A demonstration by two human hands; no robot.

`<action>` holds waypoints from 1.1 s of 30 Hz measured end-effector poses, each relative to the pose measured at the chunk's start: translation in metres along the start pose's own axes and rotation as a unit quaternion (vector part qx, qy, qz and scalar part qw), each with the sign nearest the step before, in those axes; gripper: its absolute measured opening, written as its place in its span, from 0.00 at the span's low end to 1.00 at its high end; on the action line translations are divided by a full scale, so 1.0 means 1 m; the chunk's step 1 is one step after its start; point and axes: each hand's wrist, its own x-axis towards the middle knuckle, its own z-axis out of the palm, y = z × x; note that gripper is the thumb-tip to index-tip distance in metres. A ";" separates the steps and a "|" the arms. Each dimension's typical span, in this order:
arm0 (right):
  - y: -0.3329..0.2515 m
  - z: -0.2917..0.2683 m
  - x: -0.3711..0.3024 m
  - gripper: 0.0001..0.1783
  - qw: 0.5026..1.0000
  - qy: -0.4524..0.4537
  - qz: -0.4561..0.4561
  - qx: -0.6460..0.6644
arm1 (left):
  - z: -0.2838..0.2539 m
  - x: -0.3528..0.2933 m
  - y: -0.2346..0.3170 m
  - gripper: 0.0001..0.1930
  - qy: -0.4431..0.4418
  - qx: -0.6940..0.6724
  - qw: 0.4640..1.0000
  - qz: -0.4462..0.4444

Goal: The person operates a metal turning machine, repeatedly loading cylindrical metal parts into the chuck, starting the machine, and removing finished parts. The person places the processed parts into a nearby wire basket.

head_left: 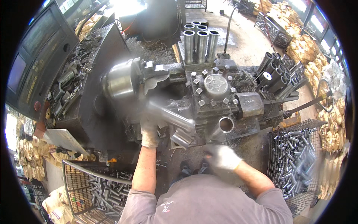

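In front of the lathe chuck (123,79), my left hand (149,135) wears a whitish glove and appears to grip the near end of a shiny metal tube (173,116). The tube slants down to the right, and blur covers my fingers there. My right hand (225,157), also gloved, is low and to the right, beside the machine's front edge. Motion smears its fingers, and no held thing shows. Just above it a wider metal tube (225,125) leans with its open end up. A short cylindrical metal piece (182,139) lies below the slanting tube.
A bolted tool post (216,85) stands right of the chuck. Several upright tubes (201,46) are behind it, with dark tubes (278,76) piled farther right. Wire baskets of small tubes flank me, one at left (97,172) and one at right (274,164). A handled lever (311,102) juts out right.
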 end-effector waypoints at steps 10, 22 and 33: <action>-0.030 0.035 0.102 0.21 0.994 0.031 0.093 0.042 | -0.026 -0.061 0.000 0.49 -0.054 -0.254 0.950 -0.171; -0.091 -0.039 0.085 0.42 0.917 -0.046 0.162 0.362 | 0.066 0.004 0.014 0.38 -0.098 -0.006 0.992 -0.084; -0.082 -0.218 0.042 0.33 0.935 -0.037 0.019 0.352 | 0.097 0.047 0.023 0.10 -0.221 0.591 0.756 0.174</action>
